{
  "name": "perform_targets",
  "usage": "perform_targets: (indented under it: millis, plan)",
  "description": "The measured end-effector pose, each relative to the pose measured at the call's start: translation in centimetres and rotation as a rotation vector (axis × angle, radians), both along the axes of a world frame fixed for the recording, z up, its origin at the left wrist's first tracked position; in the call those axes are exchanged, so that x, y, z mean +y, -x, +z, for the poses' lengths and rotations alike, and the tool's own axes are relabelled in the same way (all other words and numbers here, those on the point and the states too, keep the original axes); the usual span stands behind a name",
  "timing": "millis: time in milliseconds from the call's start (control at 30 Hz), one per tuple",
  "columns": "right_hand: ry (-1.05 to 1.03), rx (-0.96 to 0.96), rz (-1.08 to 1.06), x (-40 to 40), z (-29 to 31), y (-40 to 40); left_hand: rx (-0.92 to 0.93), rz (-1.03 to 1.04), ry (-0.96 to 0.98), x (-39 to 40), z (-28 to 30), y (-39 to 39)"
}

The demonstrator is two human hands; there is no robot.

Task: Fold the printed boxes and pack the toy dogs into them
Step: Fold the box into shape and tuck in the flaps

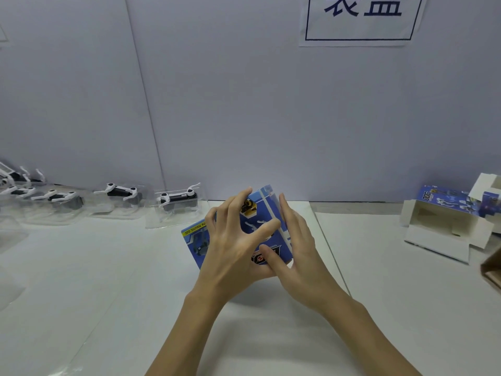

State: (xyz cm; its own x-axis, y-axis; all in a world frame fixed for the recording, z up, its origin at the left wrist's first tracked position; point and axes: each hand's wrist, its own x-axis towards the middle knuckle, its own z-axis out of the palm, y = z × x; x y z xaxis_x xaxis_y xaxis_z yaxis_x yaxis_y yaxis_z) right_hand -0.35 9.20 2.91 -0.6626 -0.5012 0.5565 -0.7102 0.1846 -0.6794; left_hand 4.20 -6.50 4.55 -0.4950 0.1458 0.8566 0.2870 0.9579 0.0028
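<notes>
Above the worktop (271, 335), left hand (233, 240) and right hand (295, 245) both grip the blue box (260, 221); excess squeeze may crease its panels.

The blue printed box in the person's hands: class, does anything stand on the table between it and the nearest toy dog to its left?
Nothing visible does. Both the left hand and right hand hold the blue printed box; the nearest toy dog, in its clear tray, lies just left, with only bare white table between.
</notes>
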Motion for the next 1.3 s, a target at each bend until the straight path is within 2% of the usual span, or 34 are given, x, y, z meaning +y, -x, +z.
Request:
perform_targets:
  millis: [567, 667, 800, 900, 1000, 1067, 1167, 1233, 1300]
  plan:
    - [-0.043, 0.096, -0.046, -0.1, -0.6, 0.9, 0.09, 0.019, -0.041, 0.3, -0.6, 0.6]
    - [0.016, 0.01, -0.052, -0.1, -0.9, 1.2, 0.006, 0.019, -0.035, 0.5, -1.0, 1.0]
    - [0.253, -0.23, -0.077, -0.2, -0.8, 1.9, -0.173, 0.117, -0.06, -0.1, -1.7, 1.1]
    - [0.239, -0.248, -0.175, 0.5, -1.1, 2.7, -0.344, 0.245, -0.295, -0.8, -2.0, 0.8]
    - [0.204, -0.3, -0.202, 0.8, -1.2, 2.7, -0.377, 0.177, -0.706, -1.1, -2.1, 1.0]
    - [0.08, -0.191, -0.193, 1.0, -1.4, 2.8, -0.361, 0.155, -0.905, -1.7, -1.8, 1.0]
    - [-0.095, -0.008, -0.169, 1.1, -1.6, 3.0, -0.268, 0.131, -1.06, -2.7, -1.6, 1.0]
    - [-0.123, 0.108, -0.2, 1.1, -1.2, 2.9, -0.217, 0.094, -1.145, -2.9, -1.3, 0.9]
    - [-0.05, 0.214, -0.249, 1.1, -0.7, 2.7, -0.155, 0.044, -1.233, -2.8, -1.0, 0.8]
